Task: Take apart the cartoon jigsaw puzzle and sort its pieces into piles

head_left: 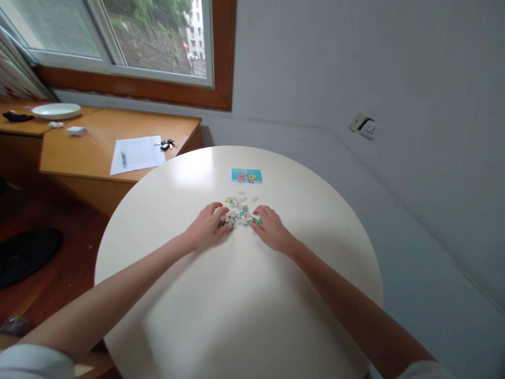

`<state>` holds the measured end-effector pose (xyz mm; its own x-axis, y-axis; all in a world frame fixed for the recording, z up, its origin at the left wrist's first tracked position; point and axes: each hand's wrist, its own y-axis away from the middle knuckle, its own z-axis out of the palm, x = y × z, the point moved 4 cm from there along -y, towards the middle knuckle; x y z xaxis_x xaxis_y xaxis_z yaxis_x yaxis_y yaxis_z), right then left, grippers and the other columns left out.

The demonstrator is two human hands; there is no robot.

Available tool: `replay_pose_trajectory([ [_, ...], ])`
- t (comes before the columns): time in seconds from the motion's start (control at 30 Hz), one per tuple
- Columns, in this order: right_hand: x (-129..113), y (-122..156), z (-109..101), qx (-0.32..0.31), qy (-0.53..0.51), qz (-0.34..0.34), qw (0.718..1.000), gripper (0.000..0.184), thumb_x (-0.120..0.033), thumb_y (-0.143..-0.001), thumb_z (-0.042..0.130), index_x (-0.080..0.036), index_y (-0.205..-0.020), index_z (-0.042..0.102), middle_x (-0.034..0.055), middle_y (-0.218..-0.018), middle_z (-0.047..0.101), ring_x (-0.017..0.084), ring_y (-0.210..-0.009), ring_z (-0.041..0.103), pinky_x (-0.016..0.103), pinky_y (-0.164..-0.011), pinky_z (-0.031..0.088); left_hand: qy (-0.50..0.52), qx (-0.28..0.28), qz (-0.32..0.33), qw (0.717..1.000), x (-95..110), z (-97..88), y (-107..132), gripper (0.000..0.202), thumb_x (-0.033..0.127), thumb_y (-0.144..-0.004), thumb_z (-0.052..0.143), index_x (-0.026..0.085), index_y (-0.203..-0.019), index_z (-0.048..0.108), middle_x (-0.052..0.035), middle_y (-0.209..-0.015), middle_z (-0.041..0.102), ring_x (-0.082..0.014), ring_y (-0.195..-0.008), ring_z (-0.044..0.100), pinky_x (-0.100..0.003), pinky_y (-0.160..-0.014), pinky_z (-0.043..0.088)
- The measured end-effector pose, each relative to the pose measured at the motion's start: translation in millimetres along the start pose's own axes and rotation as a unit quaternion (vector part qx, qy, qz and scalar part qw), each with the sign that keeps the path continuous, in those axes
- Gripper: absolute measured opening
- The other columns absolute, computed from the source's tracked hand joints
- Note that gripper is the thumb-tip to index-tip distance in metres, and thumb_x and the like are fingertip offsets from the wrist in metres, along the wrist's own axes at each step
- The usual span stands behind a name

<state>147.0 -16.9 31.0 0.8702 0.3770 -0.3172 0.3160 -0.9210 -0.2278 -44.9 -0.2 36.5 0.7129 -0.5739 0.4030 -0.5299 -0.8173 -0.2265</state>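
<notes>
A small heap of loose jigsaw pieces (238, 210) lies near the middle of a round cream table (236, 295). My left hand (207, 227) rests palm down on the heap's left side, fingers curled over the pieces. My right hand (270, 227) lies on the right side, its fingers bent and touching the pieces. Both hands cup the heap between them. A small colourful picture card (246, 176) lies flat beyond the heap.
A wooden desk (98, 152) stands to the left under a window, with a sheet of paper and pen (136, 153), keys (165, 143) and a white plate (56, 110). A wall socket (366, 126) is at the right. A dark round object (23, 252) lies on the floor.
</notes>
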Motion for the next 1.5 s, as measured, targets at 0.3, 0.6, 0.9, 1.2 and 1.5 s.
replay_pose_trajectory([
  [0.3,-9,6,24,0.054,-0.031,0.006,0.998,0.015,-0.025,-0.086,0.051,-0.018,-0.096,0.059,0.009,-0.094,0.058,0.022,-0.092,0.052,0.037,-0.084,0.042,-0.078,0.035,-0.01,0.996,8,32.8,4,0.041,0.04,-0.085,0.046,0.018,-0.12,0.048,-0.0141,-0.12,0.048,-0.0286,-0.116,0.041,-0.047,-0.101,0.032],
  [0.6,-6,-5,24,0.069,-0.089,0.006,0.994,0.01,-0.021,-0.086,0.05,-0.017,-0.086,0.06,0.0072,-0.087,0.06,0.019,-0.085,0.057,0.031,-0.079,0.045,-0.044,0.043,-0.004,0.998,19,40.9,-21,0.017,0.025,-0.085,0.046,0.019,-0.095,0.058,-0.0094,-0.096,0.057,-0.0244,-0.09,0.05,-0.039,-0.079,0.04],
  [0.9,-6,-19,28,0.049,-0.319,0.084,0.943,0.021,-0.025,-0.078,0.058,-0.018,-0.096,0.061,-0.0008,-0.077,0.063,0.01,-0.058,0.055,0.024,-0.059,0.047,0.065,0.064,-0.058,0.994,9,25.0,-19,0.019,0.025,-0.085,0.043,0.018,-0.072,0.054,-0.0029,-0.069,0.057,-0.0167,-0.065,0.051,-0.031,-0.067,0.04],
  [1.2,-13,-18,1,0.02,-0.227,0.059,0.972,0.04,-0.021,-0.077,0.055,-0.018,-0.117,0.056,0.0061,-0.105,0.064,0.016,-0.085,0.061,0.029,-0.075,0.05,0.058,0.054,-0.057,0.995,3,12.1,-18,0.023,0.032,-0.083,0.045,0.018,-0.09,0.063,-0.008,-0.088,0.062,-0.0207,-0.082,0.058,-0.036,-0.08,0.045],
  [1.5,23,33,9,-0.083,0.043,0.024,0.995,0.092,-0.063,-0.071,0.058,-0.021,-0.144,0.021,0.0158,-0.15,0.021,0.035,-0.139,0.012,0.054,-0.109,0.018,-0.082,-0.057,-0.061,0.993,-22,15.0,27,0.103,0.075,-0.064,0.052,0.021,-0.145,0.019,-0.0202,-0.151,0.015,-0.0397,-0.138,0.009,-0.059,-0.106,0.012],
])
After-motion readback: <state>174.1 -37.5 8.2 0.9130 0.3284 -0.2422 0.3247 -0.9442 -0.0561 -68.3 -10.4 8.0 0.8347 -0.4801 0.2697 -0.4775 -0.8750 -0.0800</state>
